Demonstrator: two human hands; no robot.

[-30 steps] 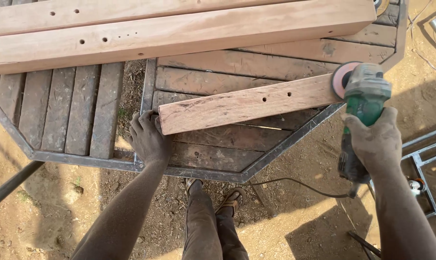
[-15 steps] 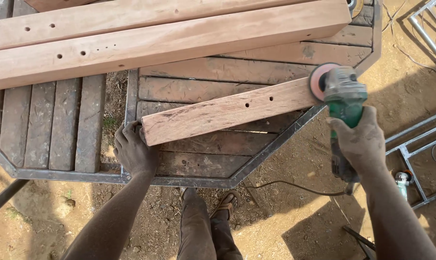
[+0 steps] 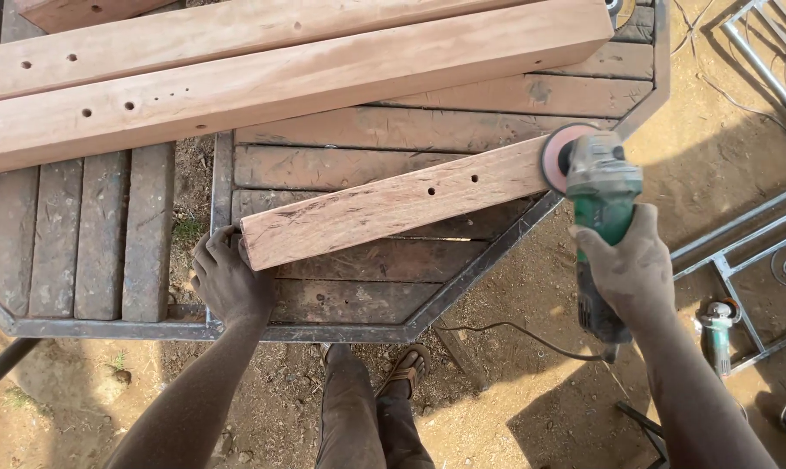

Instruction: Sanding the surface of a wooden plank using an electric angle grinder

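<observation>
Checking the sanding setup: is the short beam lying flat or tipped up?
Flat: the short beam lies along the slatted platform.

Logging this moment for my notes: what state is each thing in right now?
Short plank: flat on the slatted table, right end against the disc.
Green angle grinder: gripped by right hand, corded.
Left hand: braced on the plank's left end.
Long beams: lying flat, drilled.
</observation>
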